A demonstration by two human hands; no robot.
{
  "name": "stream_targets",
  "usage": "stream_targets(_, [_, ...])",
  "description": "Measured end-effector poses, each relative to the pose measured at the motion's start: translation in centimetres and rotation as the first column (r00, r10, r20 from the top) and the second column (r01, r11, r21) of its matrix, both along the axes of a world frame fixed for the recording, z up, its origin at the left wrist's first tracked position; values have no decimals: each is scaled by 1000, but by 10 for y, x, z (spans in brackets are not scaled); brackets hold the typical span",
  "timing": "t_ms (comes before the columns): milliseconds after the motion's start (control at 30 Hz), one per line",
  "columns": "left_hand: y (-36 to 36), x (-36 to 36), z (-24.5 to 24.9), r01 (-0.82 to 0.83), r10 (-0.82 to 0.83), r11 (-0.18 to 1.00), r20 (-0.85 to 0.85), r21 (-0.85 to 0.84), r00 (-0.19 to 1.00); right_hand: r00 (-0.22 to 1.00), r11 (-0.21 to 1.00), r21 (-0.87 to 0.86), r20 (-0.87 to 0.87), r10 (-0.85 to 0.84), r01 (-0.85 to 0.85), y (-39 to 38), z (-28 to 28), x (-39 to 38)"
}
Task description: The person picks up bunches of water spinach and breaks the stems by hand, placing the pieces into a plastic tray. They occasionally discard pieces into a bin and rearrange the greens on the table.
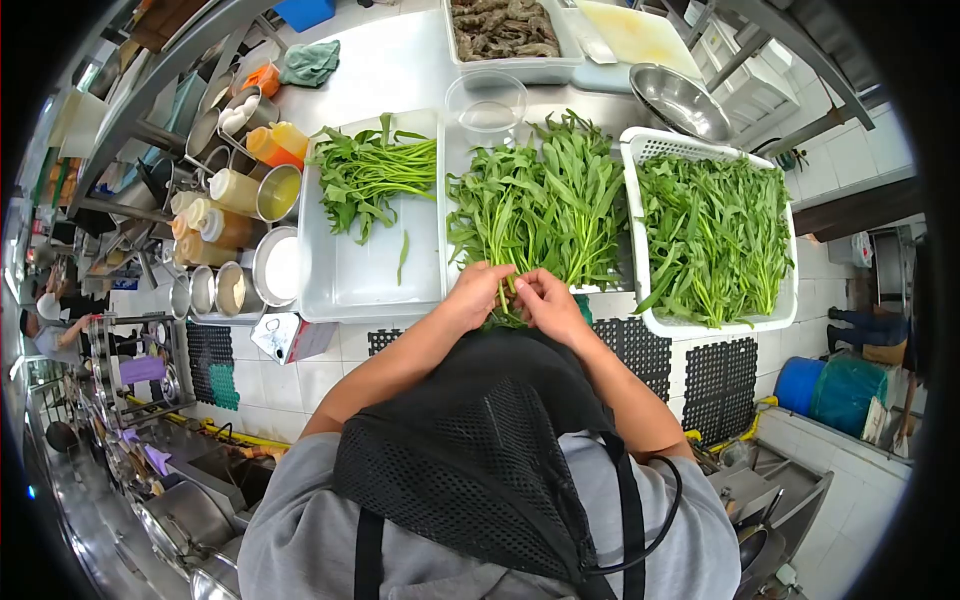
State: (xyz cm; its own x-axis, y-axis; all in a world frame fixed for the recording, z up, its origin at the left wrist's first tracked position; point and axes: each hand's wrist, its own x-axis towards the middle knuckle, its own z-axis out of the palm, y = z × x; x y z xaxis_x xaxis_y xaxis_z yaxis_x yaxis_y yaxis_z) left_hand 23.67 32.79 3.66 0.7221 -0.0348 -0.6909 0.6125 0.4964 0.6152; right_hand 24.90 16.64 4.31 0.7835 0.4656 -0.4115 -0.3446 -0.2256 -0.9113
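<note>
Stems of leafy greens (508, 291) are pinched in the narrow grip of left hand (481, 291) and right hand (550, 303), left of the white perforated basket (633, 190).

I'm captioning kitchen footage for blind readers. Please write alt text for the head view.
A person's left hand and right hand pinch green stems at the near edge of a central heap of leafy greens. A translucent tray with a smaller bunch lies to the left, a white basket of greens to the right. Beyond sits a tub of what looks like shrimp.
</note>
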Motion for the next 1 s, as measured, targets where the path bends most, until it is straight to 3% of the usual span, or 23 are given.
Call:
stream_targets(33, [2, 0, -2, 17, -17, 1000, 39, 0, 999, 996, 999, 54, -92, 14, -10, 1, 12, 0])
stream_targets(167, [5, -2, 5, 41, -42, 999, 67, 14, 997, 997, 989, 146, -81, 0, 12, -4, -4, -1])
stream_targets(267, [5, 0, 12, -92, 91, 996, -39, -16, 995, 991, 985, 152, -124, -56, 75, -7, -4, 5])
stream_targets(333, [9, 1, 8, -132, 102, 962, -134, -240, 986, 980, 978, 66, -36, -197, 199, -7, -2, 7])
stream_targets(367, [10, 1, 7, -134, 104, 962, -134, -238, 986, 982, 979, 80, -28, -185, 187, -6, 0, 8])
stream_targets(400, [10, -1, 9, -96, 73, 973, -117, -208, 991, 982, 979, 83, -29, -184, 186, -6, 1, 7])
stream_targets(467, [10, -2, 12, -56, 40, 983, -98, -173, 994, 992, 989, 144, -126, -22, 41, -3, 3, 6])
stream_targets(500, [10, -3, 12, 4, -4, 995, -2, -95, 1000, 996, 985, 171, -91, 12, 4, -1, 1, 4])
stream_targets(533, [10, -4, 12, 57, -55, 998, 91, -12, 994, 996, 985, 173, -90, 10, 6, 0, 1, 2])
stream_targets(733, [12, -3, 16, 192, -214, 963, 100, 191, 972, 992, 958, 275, -115, -49, 79, -3, 2, 10])
stream_targets(867, [7, -2, 30, 167, -215, 922, 102, 350, 971, 988, 965, 215, -67, -138, 150, -11, -9, 16])
stream_targets(933, [9, 2, 49, 75, -116, 937, 101, 340, 988, 952, 985, -31, 264, -156, 170, -12, -17, 16])
stream_targets(967, [12, 4, 61, 67, -125, 939, 153, 337, 980, 911, 955, -236, 405, -71, 179, -16, -12, 12])
stream_targets(1000, [17, 8, 76, 72, -130, 939, 153, 336, 980, 911, 954, -237, 405, -75, 184, -18, -14, 8])
